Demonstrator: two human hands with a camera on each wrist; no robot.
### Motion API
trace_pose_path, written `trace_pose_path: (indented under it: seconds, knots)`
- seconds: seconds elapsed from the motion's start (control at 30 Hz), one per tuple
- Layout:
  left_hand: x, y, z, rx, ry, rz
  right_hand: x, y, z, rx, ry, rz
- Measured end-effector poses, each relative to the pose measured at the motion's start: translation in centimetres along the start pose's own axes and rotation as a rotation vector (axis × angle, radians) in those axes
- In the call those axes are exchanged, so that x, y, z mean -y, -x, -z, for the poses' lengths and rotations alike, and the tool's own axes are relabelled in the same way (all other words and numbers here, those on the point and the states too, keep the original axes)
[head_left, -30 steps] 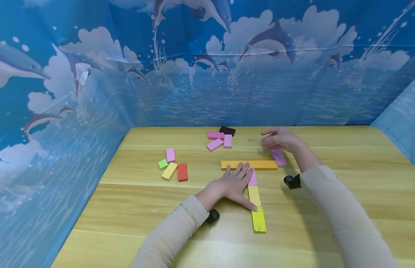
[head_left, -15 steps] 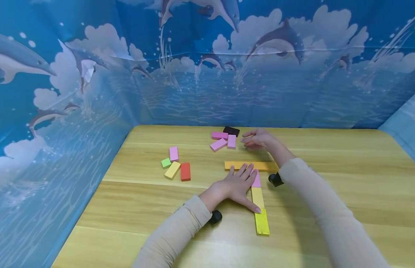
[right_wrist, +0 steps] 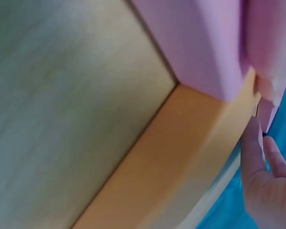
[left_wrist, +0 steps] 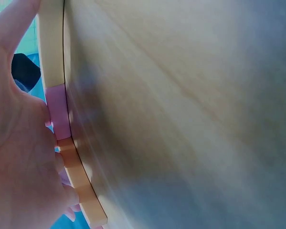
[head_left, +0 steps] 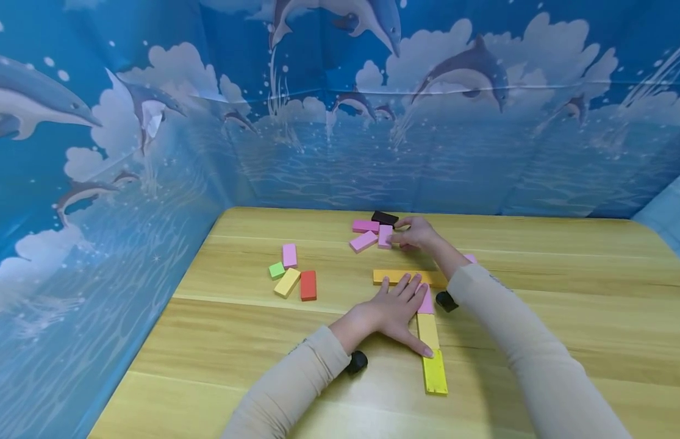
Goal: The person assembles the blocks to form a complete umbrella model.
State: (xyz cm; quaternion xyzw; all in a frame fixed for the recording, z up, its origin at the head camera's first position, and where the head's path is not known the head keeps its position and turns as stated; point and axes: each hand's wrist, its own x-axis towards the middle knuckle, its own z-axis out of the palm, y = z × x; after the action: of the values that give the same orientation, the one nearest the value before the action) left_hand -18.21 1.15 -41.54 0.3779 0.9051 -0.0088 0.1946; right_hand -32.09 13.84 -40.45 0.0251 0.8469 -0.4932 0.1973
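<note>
In the head view my left hand (head_left: 393,314) lies with its fingers spread over a row of flat blocks. Its fingertips touch the orange long block (head_left: 388,277) and a pink block (head_left: 425,302), and its thumb rests where the pale yellow block (head_left: 427,330) meets the bright yellow block (head_left: 435,373). At the back, my right hand (head_left: 419,234) has its fingertips at the right edge of a light pink block (head_left: 385,236), with bent fingers. The right wrist view shows its fingers (right_wrist: 252,145) close to a pink block (right_wrist: 266,114); a firm grip is not visible.
Beside the light pink block lie a magenta block (head_left: 365,226), another pink block (head_left: 364,242) and a black block (head_left: 385,217). Further left are pink (head_left: 289,255), green (head_left: 276,270), yellow (head_left: 287,283) and red (head_left: 308,285) blocks. A dolphin-print curtain (head_left: 340,158) borders the table.
My right hand has moved left from above the pink block at the right to the light pink block at the back. My left hand has stayed on the row.
</note>
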Motion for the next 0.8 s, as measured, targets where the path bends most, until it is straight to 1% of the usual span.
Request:
trace_pose_path:
  seconds: [0.07, 0.13, 0.23, 0.4, 0.47, 0.53, 0.7, 0.8]
  knots:
    - [0.01, 0.01, -0.02, -0.002, -0.005, 0.004, 0.00, -0.03, -0.17, -0.016, 0.006, 0.006]
    - [0.02, 0.01, -0.05, 0.000, -0.009, 0.006, 0.00, 0.01, -0.34, -0.032, 0.037, 0.016]
    - [0.04, -0.06, -0.09, 0.000, -0.012, 0.005, -0.02, 0.07, -0.59, -0.059, 0.100, 0.037]
    - [-0.03, -0.10, -0.02, 0.003, -0.003, 0.003, -0.15, 0.15, -0.96, -0.083, 0.240, 0.102]
    - [-0.05, -0.07, 0.04, 0.004, 0.005, 0.003, -0.12, 0.16, -1.02, -0.073, 0.278, 0.120]
    - [-0.04, -0.03, 0.09, 0.003, 0.008, 0.003, -0.06, 0.14, -0.97, -0.051, 0.291, 0.123]
    - [0.10, -0.05, 0.01, 0.001, 0.007, 0.003, 0.12, 0.23, -0.68, 0.036, 0.265, 0.090]
    - [0.15, -0.11, -0.11, 0.005, 0.005, 0.004, 0.14, 0.34, -0.59, 0.066, 0.252, 0.079]
